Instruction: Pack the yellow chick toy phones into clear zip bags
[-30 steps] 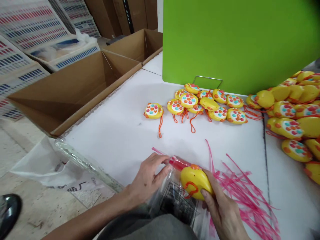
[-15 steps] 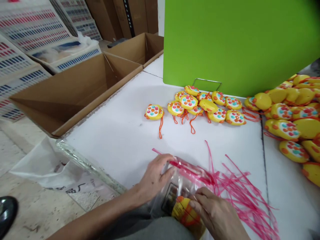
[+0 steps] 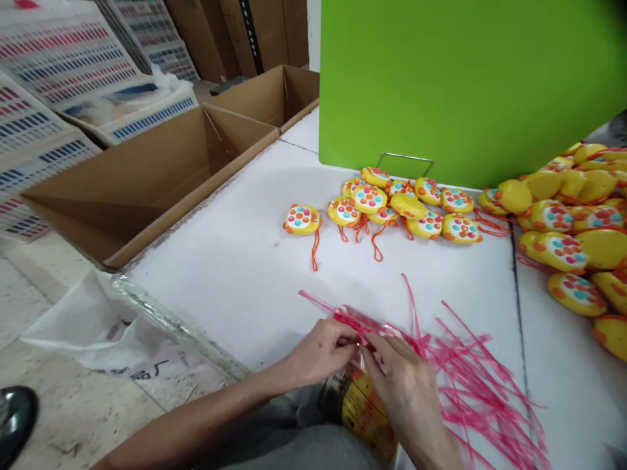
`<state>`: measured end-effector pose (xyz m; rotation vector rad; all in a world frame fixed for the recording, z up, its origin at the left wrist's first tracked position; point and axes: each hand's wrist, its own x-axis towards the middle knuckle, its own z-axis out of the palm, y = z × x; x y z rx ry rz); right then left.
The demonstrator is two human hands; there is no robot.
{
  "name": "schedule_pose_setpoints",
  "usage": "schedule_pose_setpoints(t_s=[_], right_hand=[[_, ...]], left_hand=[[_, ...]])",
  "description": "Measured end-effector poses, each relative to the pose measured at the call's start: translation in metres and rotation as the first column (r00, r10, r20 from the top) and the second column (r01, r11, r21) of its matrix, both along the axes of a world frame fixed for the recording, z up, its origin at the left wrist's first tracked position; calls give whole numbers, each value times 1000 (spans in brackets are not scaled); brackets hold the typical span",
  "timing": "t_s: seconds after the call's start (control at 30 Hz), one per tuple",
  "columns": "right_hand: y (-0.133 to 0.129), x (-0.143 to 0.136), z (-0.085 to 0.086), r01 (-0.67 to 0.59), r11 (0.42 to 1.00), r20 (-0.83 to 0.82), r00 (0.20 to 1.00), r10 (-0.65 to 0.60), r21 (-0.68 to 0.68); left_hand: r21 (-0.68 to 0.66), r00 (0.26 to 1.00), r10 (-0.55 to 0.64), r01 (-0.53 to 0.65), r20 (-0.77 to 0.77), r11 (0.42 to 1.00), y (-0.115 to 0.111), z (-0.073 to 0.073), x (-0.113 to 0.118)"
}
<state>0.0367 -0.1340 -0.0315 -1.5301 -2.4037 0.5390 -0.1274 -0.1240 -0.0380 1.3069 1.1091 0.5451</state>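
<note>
Both my hands meet at the pink-edged top of a clear plastic bag (image 3: 353, 373) at the table's front edge. My left hand (image 3: 327, 349) is closed, pinching the bag's edge from the left. From the right, my right hand (image 3: 399, 365) pinches the same edge, fingertips almost touching the left ones. Inside the bag, above my lap, lies a yellow and orange toy (image 3: 365, 408), partly hidden by my right hand. Pink plastic strips (image 3: 484, 385) lie in a tangle just right of my hands.
Several yellow turtle-like toys (image 3: 369, 199) with orange cords lie on the white table (image 3: 235, 261), before a green panel (image 3: 441, 85). A larger pile (image 3: 563, 251) is at the right. Open cardboard boxes (image 3: 147, 176) stand along the left edge, with white plastic crates (image 3: 59, 59) beyond.
My right hand has moved up from the toy in the bag to the bag's top edge. My left hand has shifted right and a little down, and the two hands now meet.
</note>
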Motion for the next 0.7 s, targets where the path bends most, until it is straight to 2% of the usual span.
schedule_pose_setpoints(t_s=[0.1, 0.2, 0.27, 0.33, 0.4, 0.43, 0.47, 0.53, 0.63, 0.7], right_hand=[[3, -8, -3, -11, 1000, -22, 1000, 12, 29], [6, -12, -3, 21, 1000, -101, 995, -22, -8], [8, -10, -1, 91, 994, -181, 978, -100, -61], [8, 3, 2, 216, 969, -249, 938, -241, -122], [6, 31, 4, 405, 899, -233, 870, -434, -166], [5, 50, 4, 510, 841, -186, 822, -538, -178], [3, 73, 4, 612, 773, -100, 769, -631, -168], [-1, 121, 3, 748, 648, 115, 663, -740, -146], [-10, 179, -2, 817, 560, 408, 561, -721, -135], [-16, 196, -4, 805, 585, 494, 549, -674, -97]], left_hand=[[50, 998, 0, 3, -56, 999, -1, 0, 2], [146, 992, 23, -5, -124, 989, -6, 2, 3], [184, 990, 17, 8, -137, 983, -8, 2, 2], [151, 992, 7, 11, -123, 988, -10, 2, 0], [58, 997, 25, -20, -78, 998, -11, 1, -4], [8, 998, 47, -47, -46, 999, -11, -1, -6], [-37, 997, 76, -76, -9, 996, -10, -2, -8], [-90, 989, 135, -129, 62, 987, -9, -6, -11], [-104, 978, 174, -163, 112, 981, -7, -9, -12], [-110, 976, 178, -165, 122, 980, -6, -9, -11]])
